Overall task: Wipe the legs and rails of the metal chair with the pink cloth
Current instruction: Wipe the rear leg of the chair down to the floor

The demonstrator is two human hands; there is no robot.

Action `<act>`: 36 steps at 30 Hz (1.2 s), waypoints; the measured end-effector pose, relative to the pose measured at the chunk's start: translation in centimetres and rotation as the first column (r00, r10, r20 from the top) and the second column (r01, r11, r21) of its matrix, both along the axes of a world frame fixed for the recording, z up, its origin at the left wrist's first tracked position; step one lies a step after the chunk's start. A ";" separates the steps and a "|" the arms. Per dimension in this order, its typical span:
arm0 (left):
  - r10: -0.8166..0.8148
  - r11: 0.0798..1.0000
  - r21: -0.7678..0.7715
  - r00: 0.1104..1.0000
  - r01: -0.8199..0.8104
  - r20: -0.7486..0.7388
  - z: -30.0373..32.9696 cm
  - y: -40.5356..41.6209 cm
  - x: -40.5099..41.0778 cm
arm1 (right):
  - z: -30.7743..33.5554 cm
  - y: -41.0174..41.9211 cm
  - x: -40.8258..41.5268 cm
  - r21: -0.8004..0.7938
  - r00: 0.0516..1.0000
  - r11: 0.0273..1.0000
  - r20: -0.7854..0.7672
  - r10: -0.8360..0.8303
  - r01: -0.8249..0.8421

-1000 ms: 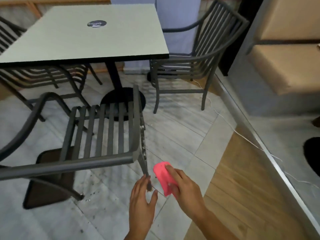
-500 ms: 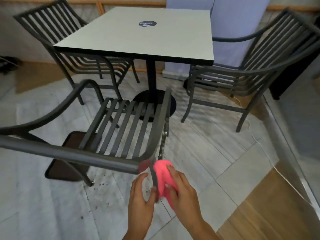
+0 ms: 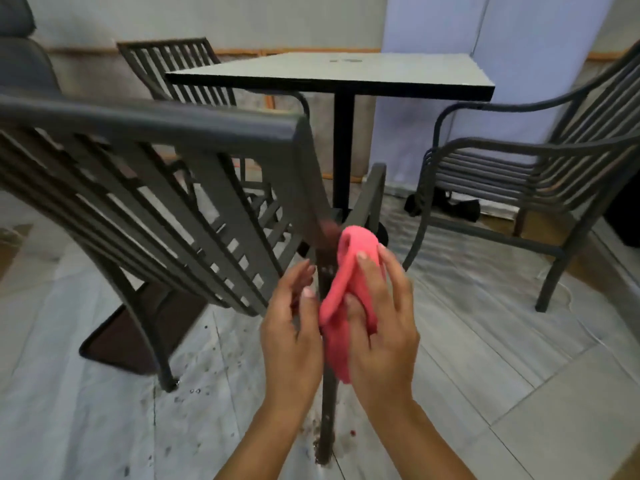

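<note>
The pale tiled floor (image 3: 485,341) is seen spread under a square table (image 3: 346,72) and a second chair (image 3: 519,174) at the right. The metal chair (image 3: 156,161) is tilted in the foreground — its rear leg (image 3: 327,410) is flanked by both hands. The pink cloth (image 3: 341,306) is gripped by the right hand (image 3: 384,317) against that leg; the left hand (image 3: 294,330) is held beside it, fingers relaxed.

Dark slatted metal chair (image 3: 194,188) upright; bunched pink cloth (image 3: 341,306) apparently against its leg.
</note>
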State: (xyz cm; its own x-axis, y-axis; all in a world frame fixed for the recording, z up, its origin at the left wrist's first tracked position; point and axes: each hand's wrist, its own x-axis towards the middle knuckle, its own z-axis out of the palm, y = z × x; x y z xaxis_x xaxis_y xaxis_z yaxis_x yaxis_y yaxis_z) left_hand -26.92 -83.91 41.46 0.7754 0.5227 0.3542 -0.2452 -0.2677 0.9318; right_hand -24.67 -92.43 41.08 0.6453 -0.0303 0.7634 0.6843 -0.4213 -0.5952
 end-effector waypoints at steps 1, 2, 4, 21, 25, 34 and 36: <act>-0.005 1.000 -0.007 0.998 0.005 0.059 -0.7 0.1 0.1 | -0.7 0.5 0.1 0.008 0.998 1.000 0.048 -0.031 0.031; -0.015 1.000 -0.011 0.995 0.016 0.102 -1.4 0.3 0.3 | -1.2 1.0 0.4 0.023 0.994 0.998 0.087 -0.065 0.063; -0.043 0.999 -0.006 0.983 0.045 0.176 -2.9 0.6 0.6 | -2.1 2.1 0.8 0.079 0.979 0.988 0.141 -0.145 0.135; -0.067 0.998 0.011 0.968 0.066 0.242 -6.6 0.9 1.8 | -2.9 4.9 2.3 0.193 0.910 0.898 0.052 -0.412 0.396; -0.060 0.996 -0.052 0.976 0.073 0.209 -7.6 1.0 2.2 | -4.8 4.5 2.2 0.179 0.926 0.910 -0.006 -0.378 0.373; -0.042 0.999 -0.021 0.986 0.046 0.159 -8.8 0.9 2.0 | -8.3 3.9 2.3 0.120 0.940 0.934 -0.088 -0.329 0.338; -0.032 0.999 -0.011 0.987 0.034 0.158 -8.8 0.9 2.0 | -8.8 3.7 2.3 0.101 0.940 0.937 -0.108 -0.325 0.336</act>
State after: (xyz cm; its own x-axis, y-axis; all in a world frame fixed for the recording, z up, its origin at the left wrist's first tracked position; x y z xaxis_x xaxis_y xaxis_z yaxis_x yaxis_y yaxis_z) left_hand -24.91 -83.05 32.67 0.7273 0.5031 0.4667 -0.3978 -0.2450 0.8841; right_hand -22.39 -88.74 32.33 0.6480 -0.3384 0.6824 0.4611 -0.5388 -0.7051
